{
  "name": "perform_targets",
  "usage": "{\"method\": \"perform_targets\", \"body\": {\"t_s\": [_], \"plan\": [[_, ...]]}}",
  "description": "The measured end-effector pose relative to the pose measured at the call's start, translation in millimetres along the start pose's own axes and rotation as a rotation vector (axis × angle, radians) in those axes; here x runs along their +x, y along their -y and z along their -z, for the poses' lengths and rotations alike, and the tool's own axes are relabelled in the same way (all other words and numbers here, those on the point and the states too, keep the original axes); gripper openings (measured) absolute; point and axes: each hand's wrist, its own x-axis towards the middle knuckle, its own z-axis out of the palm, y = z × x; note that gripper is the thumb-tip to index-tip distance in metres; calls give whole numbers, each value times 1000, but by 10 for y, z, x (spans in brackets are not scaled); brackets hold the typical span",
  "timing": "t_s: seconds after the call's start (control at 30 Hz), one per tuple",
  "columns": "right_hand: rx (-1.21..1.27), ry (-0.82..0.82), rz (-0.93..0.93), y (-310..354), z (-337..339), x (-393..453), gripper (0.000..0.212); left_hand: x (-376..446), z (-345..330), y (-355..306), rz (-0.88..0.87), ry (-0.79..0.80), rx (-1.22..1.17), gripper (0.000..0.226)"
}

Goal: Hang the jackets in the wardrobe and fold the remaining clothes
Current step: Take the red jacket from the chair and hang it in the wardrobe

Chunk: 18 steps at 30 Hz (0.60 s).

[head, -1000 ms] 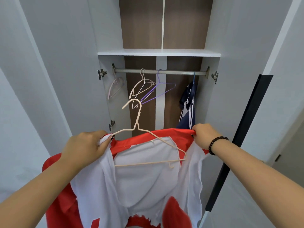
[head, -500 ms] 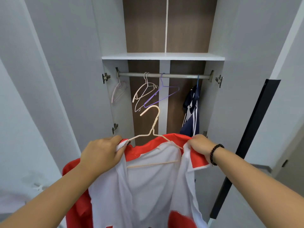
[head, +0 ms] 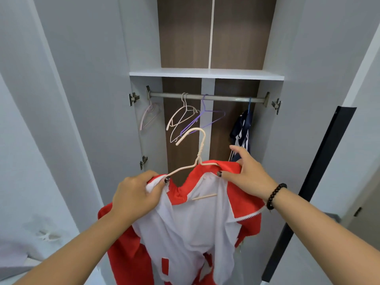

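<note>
Both hands are up in front of the open wardrobe (head: 308, 58), holding a red jacket (head: 242, 202) with a white lining that's partly on a cream hanger (head: 200, 153). The left hand (head: 135, 196) has its fingers curled round the left side of the collar, bunching the white lining and red edge together right where the hanger's arm runs. The right hand (head: 248, 173) pinches the red fabric at the right shoulder with its thumb, and its forefinger sticks out straight toward the back of the wardrobe; there's a black bead bracelet (head: 274, 195) on that wrist. The hanger's hook points up and left, below the rail (head: 226, 98) and not on it. The jacket hangs open facing the camera, with the hanger's lower bar showing against the lining. On the rail: a pink hanger (head: 149, 116) far left, a white hanger (head: 181, 118) and a purple hanger (head: 207, 118) near the middle, and a navy jacket (head: 241, 130) with white stripes on the right, just behind the right hand.
</note>
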Motion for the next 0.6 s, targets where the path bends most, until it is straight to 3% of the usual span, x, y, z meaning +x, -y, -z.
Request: {"method": "perform_targets", "body": {"t_s": [0.03, 0.17, 0.27, 0.37, 0.43, 0.5, 0.6], "plan": [[-51, -38, 51, -37, 11, 7, 63, 5, 7, 15, -1, -21, -9, 31], [-6, -94, 93, -43, 101, 59, 19, 51, -41, 13, 37, -73, -81, 26], [258, -46, 60, 90, 101, 4, 18, 86, -172, -82, 9, -23, -142, 38], [400, 56, 115, 200, 123, -57, 20, 116, -309, -161, -34, -23, -201, 35], [274, -22, 220, 177, 202, -45, 13, 152, -358, -159, -37, -44, -240, 30], [-94, -164, 353, 49, 288, -15, 15, 193, -373, -120, -38, -49, -257, 27], [-302, -168, 400, -187, 291, 4, 19, 242, -360, -36, -59, -44, -261, 24]]}}
